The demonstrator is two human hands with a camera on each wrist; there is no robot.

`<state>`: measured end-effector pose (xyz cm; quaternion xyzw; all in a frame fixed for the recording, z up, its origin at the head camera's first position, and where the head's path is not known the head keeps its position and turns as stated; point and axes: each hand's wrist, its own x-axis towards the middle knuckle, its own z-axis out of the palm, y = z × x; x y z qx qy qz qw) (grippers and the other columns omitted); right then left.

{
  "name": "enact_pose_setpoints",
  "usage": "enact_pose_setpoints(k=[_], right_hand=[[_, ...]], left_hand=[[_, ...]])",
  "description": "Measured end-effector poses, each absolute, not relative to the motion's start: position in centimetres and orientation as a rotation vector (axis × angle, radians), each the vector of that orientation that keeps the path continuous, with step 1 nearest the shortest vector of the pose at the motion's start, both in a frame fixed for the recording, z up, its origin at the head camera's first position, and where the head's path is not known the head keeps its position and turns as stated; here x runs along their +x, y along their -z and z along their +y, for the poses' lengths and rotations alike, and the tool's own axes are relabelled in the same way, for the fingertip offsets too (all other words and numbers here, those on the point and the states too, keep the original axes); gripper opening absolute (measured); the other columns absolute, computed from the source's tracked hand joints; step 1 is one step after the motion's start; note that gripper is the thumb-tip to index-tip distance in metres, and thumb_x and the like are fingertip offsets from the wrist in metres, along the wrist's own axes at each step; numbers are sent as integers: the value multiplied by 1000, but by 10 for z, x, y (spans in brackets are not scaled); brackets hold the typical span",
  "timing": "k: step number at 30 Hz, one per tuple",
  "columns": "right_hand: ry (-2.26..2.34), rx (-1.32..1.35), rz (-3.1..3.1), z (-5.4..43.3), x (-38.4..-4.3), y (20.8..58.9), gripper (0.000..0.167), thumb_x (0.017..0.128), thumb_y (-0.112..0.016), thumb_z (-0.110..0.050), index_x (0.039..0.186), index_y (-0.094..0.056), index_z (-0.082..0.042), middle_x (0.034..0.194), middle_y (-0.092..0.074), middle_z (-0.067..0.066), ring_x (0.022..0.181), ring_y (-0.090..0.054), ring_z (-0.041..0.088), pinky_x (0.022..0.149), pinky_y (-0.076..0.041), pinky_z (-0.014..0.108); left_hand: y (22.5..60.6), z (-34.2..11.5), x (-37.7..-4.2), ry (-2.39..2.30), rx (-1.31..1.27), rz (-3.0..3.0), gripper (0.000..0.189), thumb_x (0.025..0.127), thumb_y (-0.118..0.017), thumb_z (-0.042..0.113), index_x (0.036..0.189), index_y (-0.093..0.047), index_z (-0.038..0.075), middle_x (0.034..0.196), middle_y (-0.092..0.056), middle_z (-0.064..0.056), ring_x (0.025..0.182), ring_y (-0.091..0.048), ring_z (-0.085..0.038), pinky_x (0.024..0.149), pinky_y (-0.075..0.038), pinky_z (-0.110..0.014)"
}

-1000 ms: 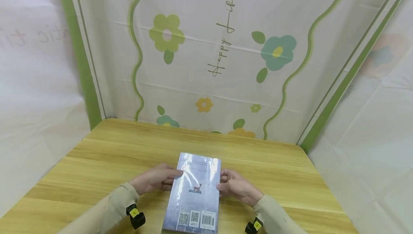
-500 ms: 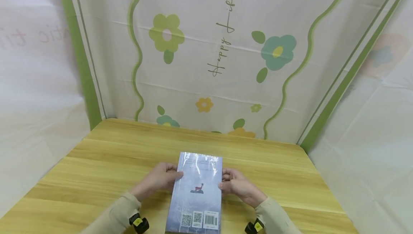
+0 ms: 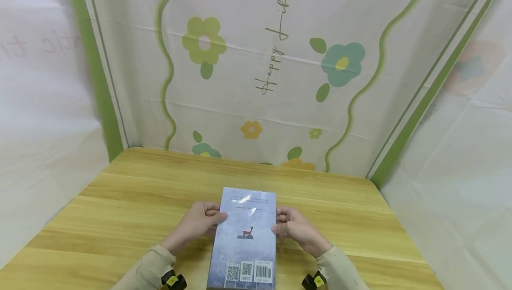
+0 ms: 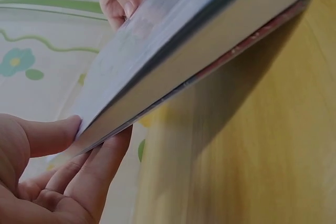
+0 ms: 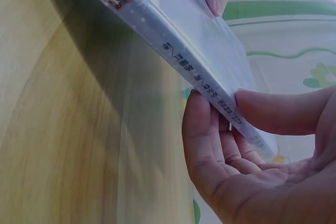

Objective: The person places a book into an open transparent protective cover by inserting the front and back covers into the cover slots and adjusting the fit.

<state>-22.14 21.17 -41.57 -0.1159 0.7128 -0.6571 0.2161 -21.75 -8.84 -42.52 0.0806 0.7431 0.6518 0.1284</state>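
A book (image 3: 244,245) with a glossy pale blue back cover, a small red deer picture and printed codes faces up between the two hands. The left hand (image 3: 196,225) pinches its left edge, thumb on the cover and fingers beneath. On the other side, the right hand (image 3: 298,230) pinches the right edge the same way. In the left wrist view the page edges of the book (image 4: 210,51) show, and a shadow falls below it. The right wrist view shows the spine of the book (image 5: 194,77), with dark lettering and a red patch, tilted above the table.
A wood-grain table (image 3: 340,219) spreads under the hands. Behind it hangs a white curtain (image 3: 240,72) printed with flowers and lettering, with more white cloth at both sides. Black devices with yellow labels, such as the left wrist device (image 3: 174,280), sit on both wrists.
The book has shifted slightly right and turned a little straighter, and the shine on its cover has shrunk. Both hands keep their hold; the left thumb and wrist have moved slightly.
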Motion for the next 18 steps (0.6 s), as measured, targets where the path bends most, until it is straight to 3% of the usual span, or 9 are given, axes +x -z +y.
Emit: enact_pose_setpoints(k=[18], right_hand=[[1823,-289,1971,212,-224,419,34,83,-64,5,113,-51,12,94,-63,19,81,-64,27,72,-57,39]], left_hand=[[432,-88,-222,-1968,319,2085,42,96,-66,15,125,-57,-14,104,-70,-21,85,-70,-32,71,-60,-42]])
